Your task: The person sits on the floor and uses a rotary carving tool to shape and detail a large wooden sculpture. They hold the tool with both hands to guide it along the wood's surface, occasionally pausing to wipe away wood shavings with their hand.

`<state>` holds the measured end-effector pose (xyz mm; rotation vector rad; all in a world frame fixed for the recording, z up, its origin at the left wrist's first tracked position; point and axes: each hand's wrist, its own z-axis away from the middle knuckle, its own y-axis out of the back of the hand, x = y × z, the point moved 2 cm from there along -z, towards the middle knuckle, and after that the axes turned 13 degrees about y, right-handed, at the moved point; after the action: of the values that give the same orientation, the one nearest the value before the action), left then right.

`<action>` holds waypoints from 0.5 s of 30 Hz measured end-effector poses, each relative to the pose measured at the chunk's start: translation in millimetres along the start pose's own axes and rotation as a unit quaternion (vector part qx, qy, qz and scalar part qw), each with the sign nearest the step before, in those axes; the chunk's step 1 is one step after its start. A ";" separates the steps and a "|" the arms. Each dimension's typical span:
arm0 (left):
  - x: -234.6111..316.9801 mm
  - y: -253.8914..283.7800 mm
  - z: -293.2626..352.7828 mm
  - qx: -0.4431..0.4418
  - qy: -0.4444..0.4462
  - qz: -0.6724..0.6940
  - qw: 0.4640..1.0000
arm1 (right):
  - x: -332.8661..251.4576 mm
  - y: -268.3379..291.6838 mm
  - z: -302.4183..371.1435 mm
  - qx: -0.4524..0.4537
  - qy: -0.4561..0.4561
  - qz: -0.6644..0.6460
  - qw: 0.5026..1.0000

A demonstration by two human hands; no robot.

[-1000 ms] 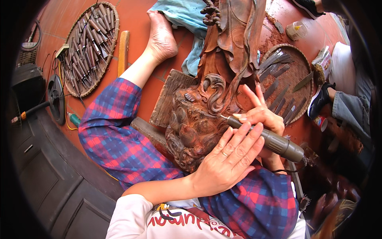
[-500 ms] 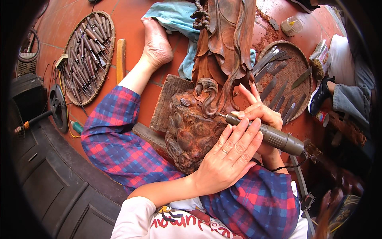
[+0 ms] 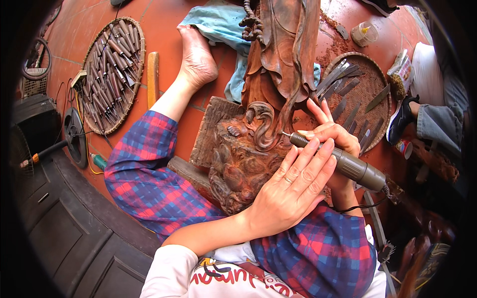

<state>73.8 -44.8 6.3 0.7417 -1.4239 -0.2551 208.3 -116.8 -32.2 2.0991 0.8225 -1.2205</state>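
A dark brown wood carving (image 3: pixel 238 171) with draped folds and a curled scroll stands in front of me, its rough knobbly base between my legs. My right hand (image 3: pixel 343 141) grips a grey-green rotary carving tool (image 3: pixel 360 168), two of its fingers raised toward the carving. The thin bit points at the wood beside the scroll; whether it touches, I cannot tell. My left hand (image 3: pixel 285 198) lies with fingers stretched out flat across the front of the tool's body and near the base, holding nothing. A black cord trails from the tool's rear end.
At the left, a round woven tray (image 3: pixel 141 54) holds many wooden-handled chisels. Another woven tray (image 3: pixel 380 82) on the right carries loose blades and wood dust. A blue cloth (image 3: pixel 218 22) and a glass jar (image 3: pixel 364 34) lie farther off. Another person's shoe (image 3: pixel 399 119) is at the right.
The tool's bit has shifted slightly right and farther from me along the carving, with both hands moving along with it. The grip is the same. The whole view has shifted a little.
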 end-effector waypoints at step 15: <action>-1.2 6.2 -3.5 0.000 0.000 0.014 1.000 | -3.0 -3.1 -4.6 0.002 0.001 0.011 1.000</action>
<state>75.2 -38.4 9.1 0.7220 -1.4333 -0.2342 207.4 -112.1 -28.1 2.1079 0.7960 -1.2106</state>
